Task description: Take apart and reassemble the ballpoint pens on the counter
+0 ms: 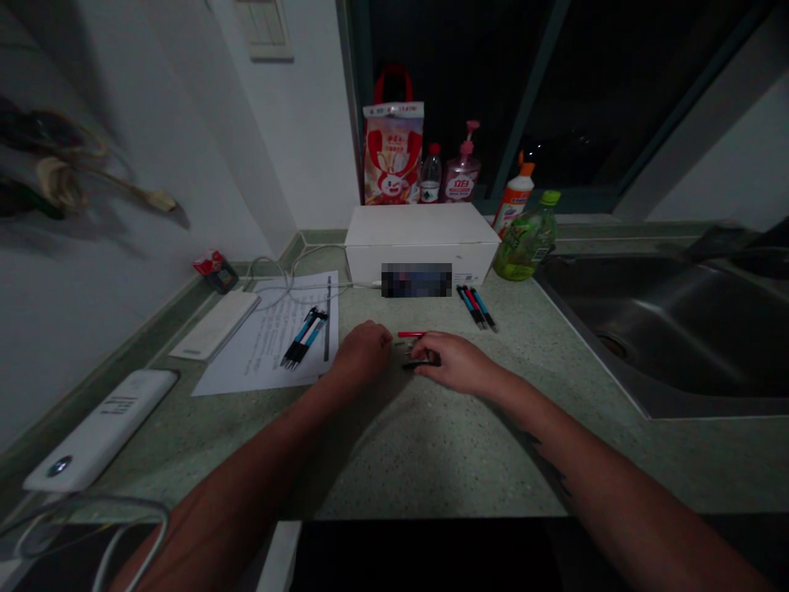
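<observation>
A red pen barrel (410,334) is seen lying crosswise on a speckled green surface (431,464), its long axis running left to right, just ahead of the gap between two bare hands. A black pen piece (420,364), also laid roughly crosswise, is partly covered by the fingers of the right hand (449,362), which is extended inward, palm down. That piece is nearer to the right hand than to the left, and the fingers are curled over it; whether it is being pinched cannot be told from this view. The left hand (363,352) is held knuckles up, its fingers curled under and hidden, and nothing can be seen held in it. Small silvery pen parts (402,347) are seen between the two hands. Farther left, blue-and-black pens (303,339) are laid on a sheet of paper (259,362). Three more pens (477,307) are placed in front of a white box (419,234), and a steel sink (653,329) is set into the surface at right.
</observation>
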The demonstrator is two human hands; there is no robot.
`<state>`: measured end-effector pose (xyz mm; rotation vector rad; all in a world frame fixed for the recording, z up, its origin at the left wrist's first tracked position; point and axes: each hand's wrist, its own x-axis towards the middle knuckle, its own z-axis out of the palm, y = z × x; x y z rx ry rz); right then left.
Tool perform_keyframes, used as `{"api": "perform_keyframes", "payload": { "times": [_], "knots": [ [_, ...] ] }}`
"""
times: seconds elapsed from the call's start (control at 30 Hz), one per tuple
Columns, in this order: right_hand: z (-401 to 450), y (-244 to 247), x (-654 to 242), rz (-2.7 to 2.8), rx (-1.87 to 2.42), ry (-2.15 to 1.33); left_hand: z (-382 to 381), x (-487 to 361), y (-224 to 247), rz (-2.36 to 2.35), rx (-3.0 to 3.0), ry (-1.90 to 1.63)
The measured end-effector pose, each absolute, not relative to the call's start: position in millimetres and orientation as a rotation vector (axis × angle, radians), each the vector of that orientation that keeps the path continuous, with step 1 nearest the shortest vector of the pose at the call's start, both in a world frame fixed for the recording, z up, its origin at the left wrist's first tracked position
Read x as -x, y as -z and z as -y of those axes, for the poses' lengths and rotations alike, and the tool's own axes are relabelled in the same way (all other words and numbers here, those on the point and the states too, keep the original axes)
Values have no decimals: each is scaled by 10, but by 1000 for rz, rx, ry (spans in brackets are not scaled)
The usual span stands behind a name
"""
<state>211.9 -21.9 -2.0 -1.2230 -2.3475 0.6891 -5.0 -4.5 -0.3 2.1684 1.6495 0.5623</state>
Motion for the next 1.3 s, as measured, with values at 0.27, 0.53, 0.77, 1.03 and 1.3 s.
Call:
{"api": "perform_keyframes", "payload": {
  "times": [0.27,0.53,0.77,1.03,1.3],
  "knots": [
    [211,12,-2133,2407,1239,-566,59,36,-47,-1638,-2111,-625],
    [201,-58,-2158,2186,1290,-442,45,-68,-4,-1328,-1695,-888],
    [200,-52,-2161,2131,1240,-422,62,-74,-75,-1227,-1529,-937],
    [205,-73,-2158,2107,1240,-381,96,-79,-121,-1206,-1479,-951],
    [205,-48,-2153,2091,1227,-356,70,-86,-60,-1164,-1508,-987]
  ]
}}
